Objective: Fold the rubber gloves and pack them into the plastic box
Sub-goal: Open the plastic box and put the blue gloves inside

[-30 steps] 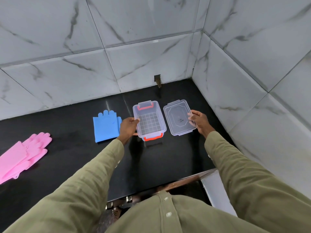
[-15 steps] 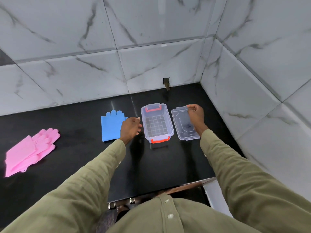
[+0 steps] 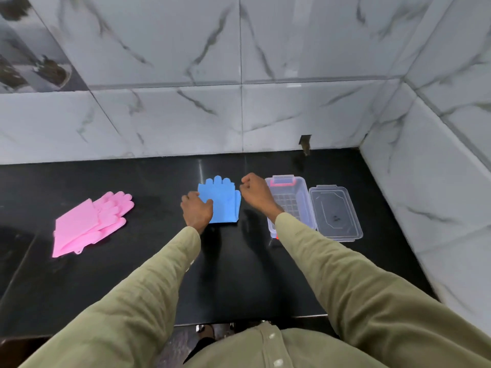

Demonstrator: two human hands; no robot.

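A pair of blue rubber gloves lies flat on the black counter, fingers pointing to the wall. My left hand rests on their lower left corner, thumb laid across the blue rubber, not gripping. My right hand hovers at the gloves' right edge with its fingers curled and nothing in them. The clear plastic box with red latches stands open just right of that hand, its near end hidden by my right forearm. Its clear lid lies flat beside it on the right. A pair of pink rubber gloves lies far left.
The black counter meets marble-tiled walls at the back and on the right, forming a corner behind the lid. A small dark fitting sticks out of the back wall. The counter's front edge runs just ahead of my body.
Both hands left the box and lid and moved left. My left hand now lies on the blue gloves and my right hand has come to their right edge. The view has shifted left.
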